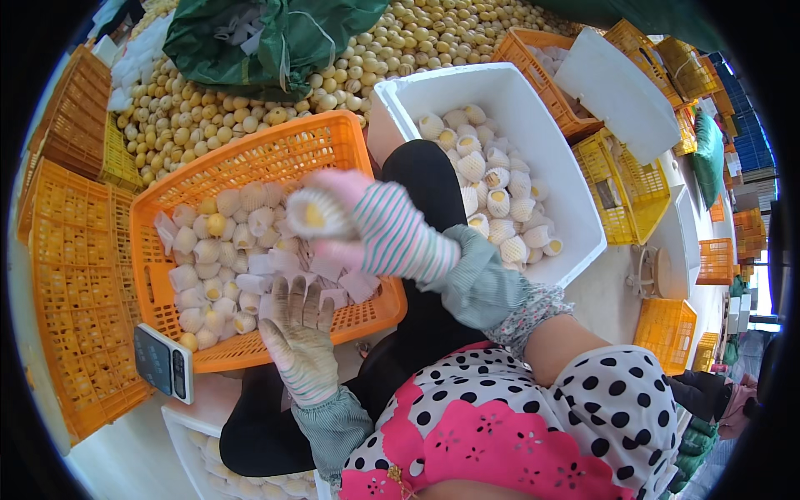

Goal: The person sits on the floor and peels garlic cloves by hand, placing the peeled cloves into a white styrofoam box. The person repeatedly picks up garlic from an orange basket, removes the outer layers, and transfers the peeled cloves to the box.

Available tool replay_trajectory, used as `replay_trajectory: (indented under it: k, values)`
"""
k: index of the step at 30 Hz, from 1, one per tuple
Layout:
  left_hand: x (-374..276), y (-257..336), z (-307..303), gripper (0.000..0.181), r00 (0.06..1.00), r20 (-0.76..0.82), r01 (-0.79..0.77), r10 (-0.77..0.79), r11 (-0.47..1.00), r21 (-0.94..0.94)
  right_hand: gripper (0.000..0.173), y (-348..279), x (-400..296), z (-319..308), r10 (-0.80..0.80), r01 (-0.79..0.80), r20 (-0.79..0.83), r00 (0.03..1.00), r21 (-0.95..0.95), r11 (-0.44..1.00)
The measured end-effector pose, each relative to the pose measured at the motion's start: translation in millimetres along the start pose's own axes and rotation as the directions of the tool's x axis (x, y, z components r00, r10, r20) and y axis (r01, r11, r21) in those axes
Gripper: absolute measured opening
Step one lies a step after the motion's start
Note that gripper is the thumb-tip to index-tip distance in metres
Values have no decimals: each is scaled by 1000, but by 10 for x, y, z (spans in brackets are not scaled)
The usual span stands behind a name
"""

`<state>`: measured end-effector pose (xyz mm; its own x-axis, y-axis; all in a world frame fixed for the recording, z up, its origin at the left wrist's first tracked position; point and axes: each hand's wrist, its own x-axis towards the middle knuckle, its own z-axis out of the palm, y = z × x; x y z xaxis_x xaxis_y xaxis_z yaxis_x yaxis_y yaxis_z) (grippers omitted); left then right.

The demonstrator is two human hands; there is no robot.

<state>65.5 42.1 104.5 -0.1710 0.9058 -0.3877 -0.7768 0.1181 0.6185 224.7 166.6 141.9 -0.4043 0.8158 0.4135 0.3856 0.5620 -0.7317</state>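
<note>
My right hand (381, 225), in a striped knit glove and blurred, holds a yellow fruit in a white foam net sleeve (319, 215) above the orange plastic crate (250, 156). My left hand (303, 334), in a glove with soiled fingers, is palm up with fingers apart over the crate's near side and holds nothing. Inside the crate lie many net-wrapped fruits (228, 237), a few bare yellow ones, and loose foam net sleeves (325, 265). To the right, a white foam box (544, 125) contains many net-wrapped fruits (472, 165).
A large heap of yellow fruit (406, 37) lies behind, with a green sack (250, 56) on it. A digital scale (164, 362) stands at the crate's near left corner. More crates (81, 300) flank both sides. Another foam box (181, 412) is below. A person (712, 397) is at far right.
</note>
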Motion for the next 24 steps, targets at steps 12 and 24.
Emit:
replay_trajectory:
  k: [12,24]
  values:
    - [614,-239,-1183,49,919,-394,-25,14,999,-22,40,510,28,-1550,719,-341,-264,643,-939,-40]
    - [777,-158,-1181,57,911,-410,-31,-29,990,-139,48,1574,1163,2800,904,-902,420,77,-358,243]
